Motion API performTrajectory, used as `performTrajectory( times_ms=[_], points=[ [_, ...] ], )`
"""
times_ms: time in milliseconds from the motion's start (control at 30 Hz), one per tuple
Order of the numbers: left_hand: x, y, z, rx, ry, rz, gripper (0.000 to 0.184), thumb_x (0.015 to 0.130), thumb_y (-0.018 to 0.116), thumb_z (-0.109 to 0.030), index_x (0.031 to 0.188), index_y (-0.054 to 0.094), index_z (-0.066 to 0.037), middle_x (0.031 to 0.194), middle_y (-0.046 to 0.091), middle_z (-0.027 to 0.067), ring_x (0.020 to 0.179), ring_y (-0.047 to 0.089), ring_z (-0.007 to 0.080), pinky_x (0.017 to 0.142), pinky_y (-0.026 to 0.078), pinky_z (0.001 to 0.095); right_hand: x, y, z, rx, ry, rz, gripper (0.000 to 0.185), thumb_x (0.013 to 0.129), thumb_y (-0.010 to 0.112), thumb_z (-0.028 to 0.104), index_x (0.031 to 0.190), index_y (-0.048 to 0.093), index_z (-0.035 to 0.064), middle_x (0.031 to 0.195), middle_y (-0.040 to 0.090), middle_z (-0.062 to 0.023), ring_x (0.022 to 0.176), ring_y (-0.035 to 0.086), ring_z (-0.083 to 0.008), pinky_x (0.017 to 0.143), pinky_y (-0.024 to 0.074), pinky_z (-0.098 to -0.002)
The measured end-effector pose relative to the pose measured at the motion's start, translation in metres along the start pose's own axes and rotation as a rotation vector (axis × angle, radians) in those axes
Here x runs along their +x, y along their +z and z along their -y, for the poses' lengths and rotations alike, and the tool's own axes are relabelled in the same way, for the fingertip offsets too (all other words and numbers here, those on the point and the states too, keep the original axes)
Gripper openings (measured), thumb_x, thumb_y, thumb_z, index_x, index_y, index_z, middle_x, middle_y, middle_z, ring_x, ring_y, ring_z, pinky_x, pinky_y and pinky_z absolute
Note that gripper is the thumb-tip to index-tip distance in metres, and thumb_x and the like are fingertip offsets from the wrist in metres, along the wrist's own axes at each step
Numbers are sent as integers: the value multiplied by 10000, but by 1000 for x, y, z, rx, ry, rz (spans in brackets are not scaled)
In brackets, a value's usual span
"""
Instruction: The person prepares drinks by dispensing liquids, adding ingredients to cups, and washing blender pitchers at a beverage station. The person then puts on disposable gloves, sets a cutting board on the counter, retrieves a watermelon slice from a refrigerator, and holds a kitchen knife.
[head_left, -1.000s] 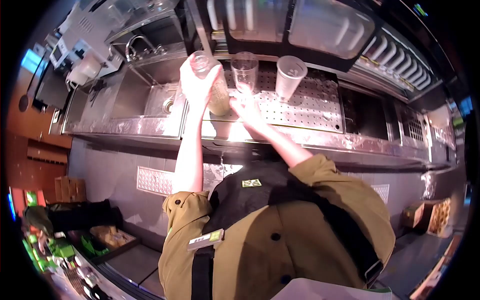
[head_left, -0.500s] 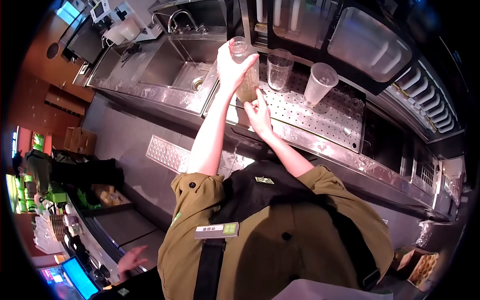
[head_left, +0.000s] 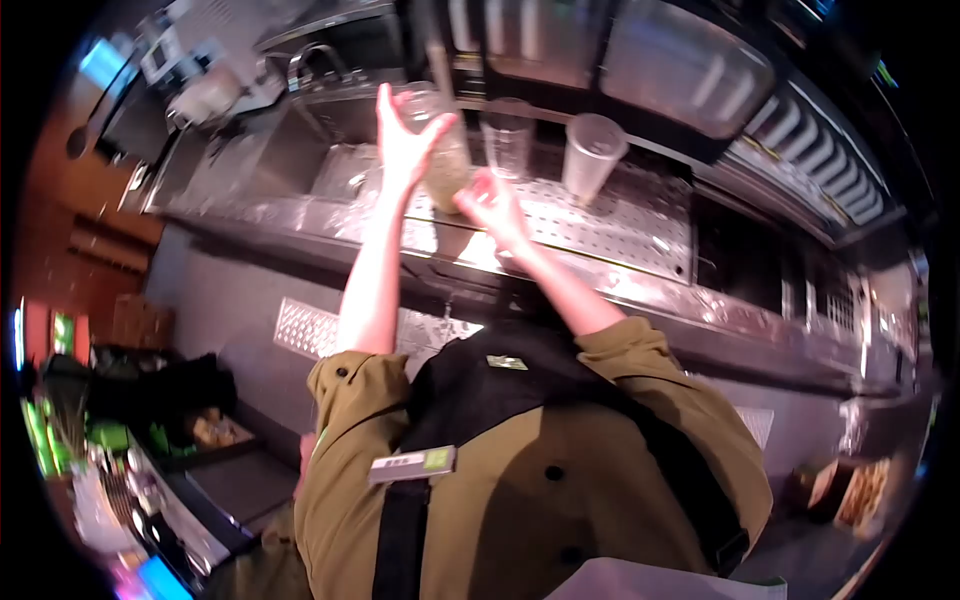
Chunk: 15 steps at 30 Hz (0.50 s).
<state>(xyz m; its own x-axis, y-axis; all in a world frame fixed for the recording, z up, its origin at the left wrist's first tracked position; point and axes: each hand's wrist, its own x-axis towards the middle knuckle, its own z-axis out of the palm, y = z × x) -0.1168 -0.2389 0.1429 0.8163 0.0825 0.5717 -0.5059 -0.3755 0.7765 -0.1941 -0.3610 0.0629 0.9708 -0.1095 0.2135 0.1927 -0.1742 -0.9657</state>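
Observation:
A tall clear bottle [head_left: 445, 170] with pale contents is at the counter's front, between my two hands. My left hand [head_left: 405, 150] is around its upper part, thumb across the near side and other fingers at the far left side. My right hand [head_left: 497, 212] is by the bottle's lower right side, fingertips at or close to its base; motion blur hides whether they grip it. Just right of the bottle stands a clear plastic pitcher [head_left: 508, 140]. Farther right is a frosted cup-shaped container [head_left: 592, 155], upright on the perforated drain tray [head_left: 630, 222].
A steel sink [head_left: 345, 180] with a tap [head_left: 318, 65] lies left of the bottle. Clear-fronted bins [head_left: 690, 70] stand behind the tray. A metal floor grate [head_left: 305, 328] is below the counter, and a cardboard box [head_left: 850, 492] is at lower right.
The view has shifted, so the counter items appear farther left. My right hand's fingers have changed pose near the bottle's base. The other person's hand at lower left is no longer visible.

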Motion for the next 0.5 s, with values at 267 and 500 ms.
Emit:
performTrajectory(
  times_ms=[267,500],
  points=[
    [-21,-34,43,-452,-405,-430,435,898,351,-389,1165,401,-49,1079,507,100,997,465,180,842,358,312,124,2,120,-273,-699,-50,451,746,603,385,976,510,9,933,540,-144,837,569,-257,710,454,-342],
    [-104,-30,55,-950,-737,-306,119,825,432,-160,822,511,-71,646,508,33,575,511,112,472,403,240,114,13,114,-523,-550,160,460,761,589,360,1110,526,66,1083,539,-131,972,543,-223,829,425,-320]
  ],
)
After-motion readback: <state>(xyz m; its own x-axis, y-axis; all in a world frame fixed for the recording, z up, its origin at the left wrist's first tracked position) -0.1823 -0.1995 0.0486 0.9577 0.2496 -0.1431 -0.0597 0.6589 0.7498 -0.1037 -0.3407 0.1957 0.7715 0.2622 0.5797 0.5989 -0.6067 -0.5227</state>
